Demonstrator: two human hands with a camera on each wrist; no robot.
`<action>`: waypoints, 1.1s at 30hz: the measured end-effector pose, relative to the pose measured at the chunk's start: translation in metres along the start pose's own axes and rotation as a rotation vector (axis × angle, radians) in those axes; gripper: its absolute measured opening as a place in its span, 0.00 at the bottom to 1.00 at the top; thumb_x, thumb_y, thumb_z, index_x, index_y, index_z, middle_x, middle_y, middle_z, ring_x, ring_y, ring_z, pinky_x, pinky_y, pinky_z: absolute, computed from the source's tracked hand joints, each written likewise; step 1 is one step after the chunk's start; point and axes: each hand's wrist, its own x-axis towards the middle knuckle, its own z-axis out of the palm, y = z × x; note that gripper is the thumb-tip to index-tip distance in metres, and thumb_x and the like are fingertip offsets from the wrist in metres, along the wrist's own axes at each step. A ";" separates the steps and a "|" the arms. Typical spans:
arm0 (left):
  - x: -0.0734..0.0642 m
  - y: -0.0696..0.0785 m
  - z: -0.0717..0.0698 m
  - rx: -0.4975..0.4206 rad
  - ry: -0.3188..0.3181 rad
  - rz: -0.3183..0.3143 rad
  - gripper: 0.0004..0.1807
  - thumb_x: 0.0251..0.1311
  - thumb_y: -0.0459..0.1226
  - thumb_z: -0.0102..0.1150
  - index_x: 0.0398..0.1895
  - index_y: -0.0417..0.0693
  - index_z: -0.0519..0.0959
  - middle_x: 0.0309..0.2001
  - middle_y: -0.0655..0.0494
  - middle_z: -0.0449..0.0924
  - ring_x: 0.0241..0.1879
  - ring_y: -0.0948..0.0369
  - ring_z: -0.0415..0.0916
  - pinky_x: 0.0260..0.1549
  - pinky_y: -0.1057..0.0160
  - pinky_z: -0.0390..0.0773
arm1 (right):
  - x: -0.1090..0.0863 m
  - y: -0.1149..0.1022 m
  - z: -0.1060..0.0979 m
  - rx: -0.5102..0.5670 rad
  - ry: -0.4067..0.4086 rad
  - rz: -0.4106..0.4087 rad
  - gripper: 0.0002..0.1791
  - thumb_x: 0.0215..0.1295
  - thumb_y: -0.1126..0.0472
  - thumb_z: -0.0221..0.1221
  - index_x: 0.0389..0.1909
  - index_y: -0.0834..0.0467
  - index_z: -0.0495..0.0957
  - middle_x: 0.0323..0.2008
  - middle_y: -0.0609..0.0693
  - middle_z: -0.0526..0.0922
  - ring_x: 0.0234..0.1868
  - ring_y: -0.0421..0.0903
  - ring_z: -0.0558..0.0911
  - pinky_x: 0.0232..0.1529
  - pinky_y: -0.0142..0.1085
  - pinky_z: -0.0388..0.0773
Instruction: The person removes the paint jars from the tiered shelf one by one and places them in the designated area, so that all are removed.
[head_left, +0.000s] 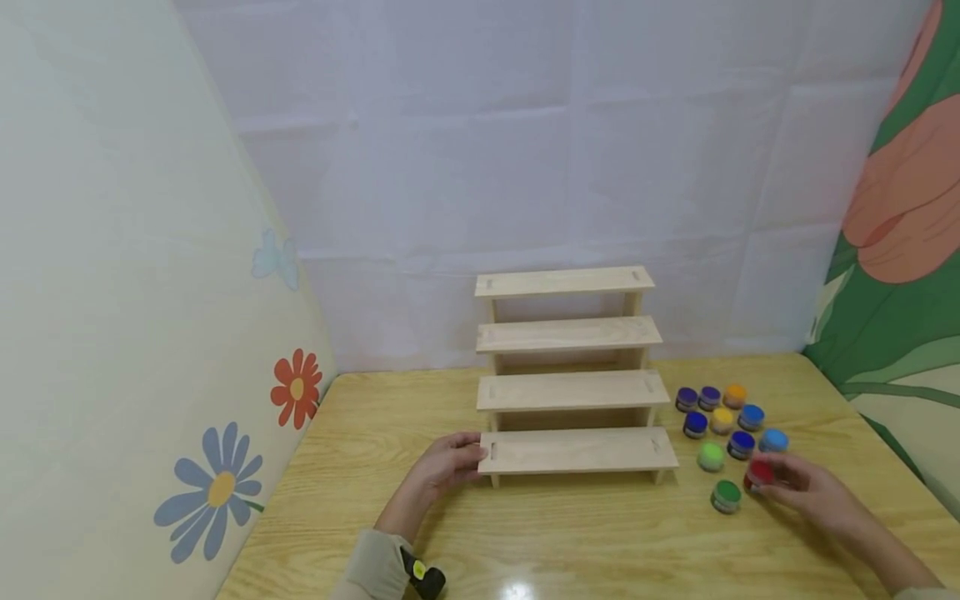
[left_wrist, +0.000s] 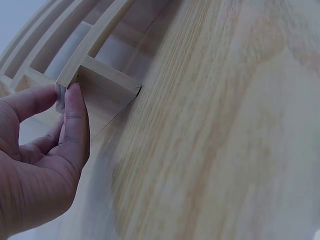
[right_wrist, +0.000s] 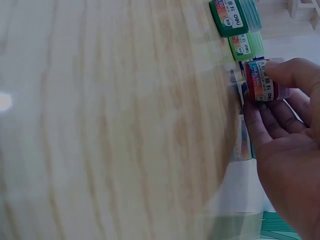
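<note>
A pale wooden stepped rack (head_left: 573,390) stands on the table, its tiers rising toward the back. My left hand (head_left: 448,461) is at the left end of its lowest shelf (head_left: 577,451). In the left wrist view the thumb and fingers pinch that shelf's end (left_wrist: 70,75). My right hand (head_left: 813,492) grips a small red paint jar (head_left: 759,473) at the right, with the thumb across its label in the right wrist view. A dark green paint jar (head_left: 726,497) and a light green one (head_left: 711,456) stand just left of it.
Behind the red jar is a cluster of several paint jars, among them a light blue jar (head_left: 774,441), a dark blue jar (head_left: 741,444) and an orange jar (head_left: 735,395). A white cloth (head_left: 465,183) hangs behind the wooden table (head_left: 360,450). Painted panels flank both sides.
</note>
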 end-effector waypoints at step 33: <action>-0.016 0.022 -0.005 0.349 0.151 0.118 0.20 0.70 0.37 0.59 0.57 0.31 0.77 0.44 0.42 0.81 0.36 0.52 0.82 0.38 0.55 0.86 | 0.024 -0.030 -0.019 -0.229 -0.024 -0.198 0.19 0.72 0.65 0.60 0.58 0.71 0.76 0.51 0.66 0.83 0.45 0.21 0.75 0.43 0.26 0.79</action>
